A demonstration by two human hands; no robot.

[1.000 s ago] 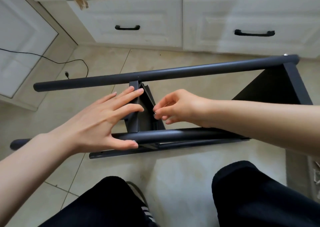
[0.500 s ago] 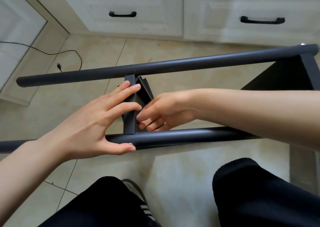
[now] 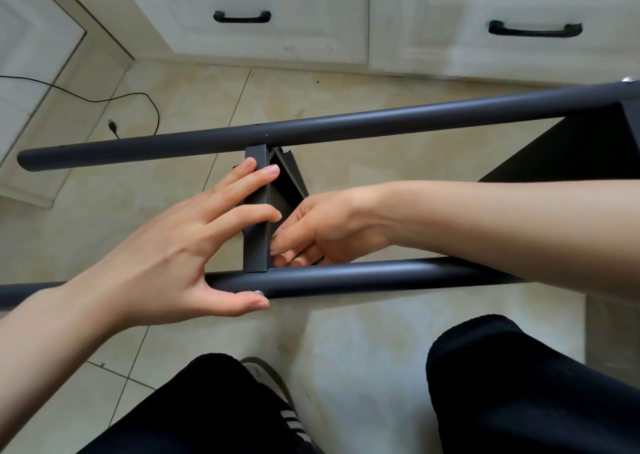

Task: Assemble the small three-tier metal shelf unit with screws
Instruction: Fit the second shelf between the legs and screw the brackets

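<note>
**Middle tier edge braced, screw joint sat just under your right fingertips**

Your left hand (image 3: 180,245) lay spread flat, fingers straight, across the upright edge of the middle shelf panel (image 3: 257,211), with the thumb stretched down to touch the near pole (image 3: 381,278) right beside a screw head (image 3: 258,292). No curl, no pinch: it pressed and steadied. Your right hand (image 3: 322,231) came in from the right, fingers curled together at the panel's lower end, just above the near pole. Whether those fingers pinched a nut or screw, I could not tell; the tips hid whatever was there.

The relation that mattered: the panel edge ran away from you, from near pole to far pole (image 3: 311,129), crosswise to both poles, whose long axes ran left to right. The near joint lay directly below your right fingertips and just right of your left thumb, so the right hand was the nearer one for any fastening inside the corner. The screw head faced you on the pole's outer side, opposite your right fingers.

The far joint sat beyond both hands, just past your left fingertips. The end shelf panel (image 3: 571,155) stood well right of your right wrist, already on the poles. The next move likely called for holding the panel square while the inner piece met the screw; slipping there could misalign the hole.
</note>
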